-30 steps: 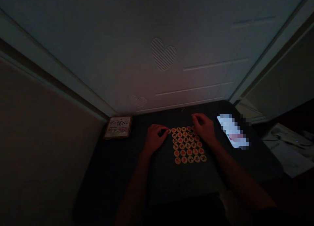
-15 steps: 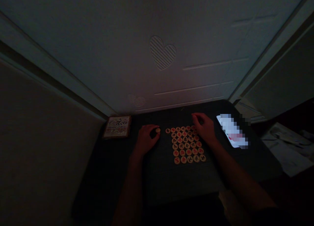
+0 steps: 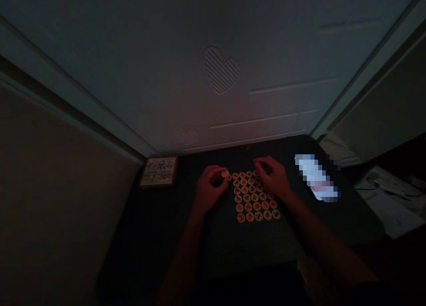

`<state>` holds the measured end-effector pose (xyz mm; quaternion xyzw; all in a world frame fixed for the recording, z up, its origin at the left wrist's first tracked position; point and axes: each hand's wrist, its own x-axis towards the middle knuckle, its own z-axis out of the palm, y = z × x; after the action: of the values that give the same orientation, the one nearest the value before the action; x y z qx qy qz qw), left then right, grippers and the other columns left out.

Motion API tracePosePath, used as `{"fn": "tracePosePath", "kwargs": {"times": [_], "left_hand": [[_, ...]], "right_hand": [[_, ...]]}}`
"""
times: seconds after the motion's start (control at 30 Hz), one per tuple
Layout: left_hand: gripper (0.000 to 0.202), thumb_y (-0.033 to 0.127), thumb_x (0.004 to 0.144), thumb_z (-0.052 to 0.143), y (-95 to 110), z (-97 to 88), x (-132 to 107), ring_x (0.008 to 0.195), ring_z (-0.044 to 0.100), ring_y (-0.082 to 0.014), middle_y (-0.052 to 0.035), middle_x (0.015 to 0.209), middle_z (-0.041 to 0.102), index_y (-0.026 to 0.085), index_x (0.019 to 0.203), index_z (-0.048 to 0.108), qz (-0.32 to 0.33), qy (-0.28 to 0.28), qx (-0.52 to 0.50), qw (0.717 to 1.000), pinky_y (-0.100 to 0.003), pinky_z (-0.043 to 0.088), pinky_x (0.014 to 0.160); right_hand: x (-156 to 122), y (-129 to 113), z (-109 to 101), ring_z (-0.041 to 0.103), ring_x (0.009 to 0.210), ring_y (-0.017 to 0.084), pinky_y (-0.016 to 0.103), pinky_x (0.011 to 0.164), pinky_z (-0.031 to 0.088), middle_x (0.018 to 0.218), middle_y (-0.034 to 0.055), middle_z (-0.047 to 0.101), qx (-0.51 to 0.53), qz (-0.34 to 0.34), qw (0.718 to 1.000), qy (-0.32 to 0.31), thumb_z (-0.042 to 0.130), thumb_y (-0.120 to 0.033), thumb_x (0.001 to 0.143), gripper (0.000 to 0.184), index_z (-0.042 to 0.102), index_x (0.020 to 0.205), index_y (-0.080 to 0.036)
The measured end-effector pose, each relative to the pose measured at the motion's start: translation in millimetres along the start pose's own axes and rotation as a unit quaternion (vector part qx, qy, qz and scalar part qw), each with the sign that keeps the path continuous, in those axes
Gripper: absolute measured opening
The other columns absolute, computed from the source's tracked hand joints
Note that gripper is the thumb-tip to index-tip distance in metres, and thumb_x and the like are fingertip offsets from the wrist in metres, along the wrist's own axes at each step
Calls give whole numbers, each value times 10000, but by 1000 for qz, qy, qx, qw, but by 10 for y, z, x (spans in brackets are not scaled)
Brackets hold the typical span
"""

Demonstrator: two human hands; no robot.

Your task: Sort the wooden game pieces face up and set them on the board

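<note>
My left hand (image 3: 210, 188) pinches a round wooden Chinese chess piece (image 3: 225, 174) between thumb and fingers. It hovers at the left end of the far row, and a black-marked piece lies just right of it. Flat wooden discs (image 3: 254, 198) with red or black characters form a grid of several rows on the dark table. Over the grid's far right corner is my right hand (image 3: 273, 177), fingers curved, thumb and index fingertip slightly apart, and no piece visible between them. It hides some of the right-hand discs.
On the dark table (image 3: 166, 235), a flat box (image 3: 159, 172) with a printed lid lies at the back left. A lit phone (image 3: 314, 177), partly blurred out, lies to the right. A pale panel (image 3: 266, 44) with embossed hearts rises behind. Papers (image 3: 392, 204) are beyond the right edge.
My left hand has carried its chess piece rightward, close to the far row. My right hand has shifted slightly left over the grid, covering more of its right side.
</note>
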<state>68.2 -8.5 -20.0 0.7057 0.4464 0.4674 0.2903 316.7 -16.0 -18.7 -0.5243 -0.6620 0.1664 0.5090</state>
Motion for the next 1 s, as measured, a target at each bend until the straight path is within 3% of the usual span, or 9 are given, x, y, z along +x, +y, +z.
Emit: {"fn": "tracePosePath", "kwargs": {"times": [0.13, 0.3, 0.63, 0.8, 1.0], "left_hand": [[240, 255, 833, 748, 103, 252, -55, 940, 716, -177, -61, 1125, 661, 228, 1067, 702, -40, -18, -97, 994, -317, 628, 819], [327, 319, 835, 762, 126, 314, -79, 908, 736, -189, -63, 1026, 737, 209, 1120, 644, -124, -47, -181, 975, -344, 627, 835], [219, 390, 865, 731, 186, 376, -100, 898, 736, -203, -53, 964, 758, 210, 988, 705, -136, -49, -141, 979, -355, 611, 838], [202, 399, 914, 667, 175, 354, -98, 904, 728, -200, -44, 951, 755, 211, 973, 714, -124, -36, -119, 985, -340, 603, 835], [196, 383, 928, 653, 136, 357, -120, 912, 728, -207, -52, 965, 756, 214, 1007, 712, -117, -25, -102, 988, -354, 604, 847]], "right_hand": [[-89, -133, 101, 691, 918, 186, 336, 823, 570, 1044, 48, 728, 36, -71, 989, -122, 648, -275, 916, 250, 705, 1159, -260], [-101, -178, 109, 661, 1112, 213, 386, 969, 542, 1195, 62, 693, 50, -89, 979, -177, 664, -261, 905, 313, 685, 1217, -289], [-96, -142, 91, 683, 874, 190, 324, 797, 555, 946, 40, 731, 23, -65, 984, -165, 677, -371, 924, 156, 746, 1009, -260], [-89, -207, 74, 694, 826, 182, 304, 755, 547, 918, 38, 750, 23, -40, 985, -164, 661, -423, 942, 216, 761, 1033, -255], [-86, -233, 62, 737, 902, 198, 326, 814, 572, 1023, 22, 785, 35, 5, 986, -165, 623, -398, 962, 237, 756, 1132, -302]]}}
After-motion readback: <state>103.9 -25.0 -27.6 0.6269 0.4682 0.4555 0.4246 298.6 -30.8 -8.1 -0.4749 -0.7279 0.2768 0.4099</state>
